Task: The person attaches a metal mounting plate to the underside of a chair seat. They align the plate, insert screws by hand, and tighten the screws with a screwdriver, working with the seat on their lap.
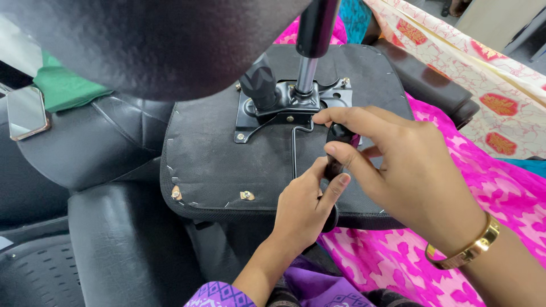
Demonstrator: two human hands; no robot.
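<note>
Two hands are working on an upturned chair seat (216, 153): the left hand (304, 207) and right hand (398, 165) are both pinching one black plastic lever handle (336, 149) beside the steel mounting plate (284, 108).

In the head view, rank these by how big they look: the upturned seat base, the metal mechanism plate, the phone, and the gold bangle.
1. Seat base, largest by far.
2. Mechanism plate.
3. Phone, partly cut off at the frame's edge.
4. Gold bangle, though it sits nearer the camera, so its rank against the phone is unsure.
</note>
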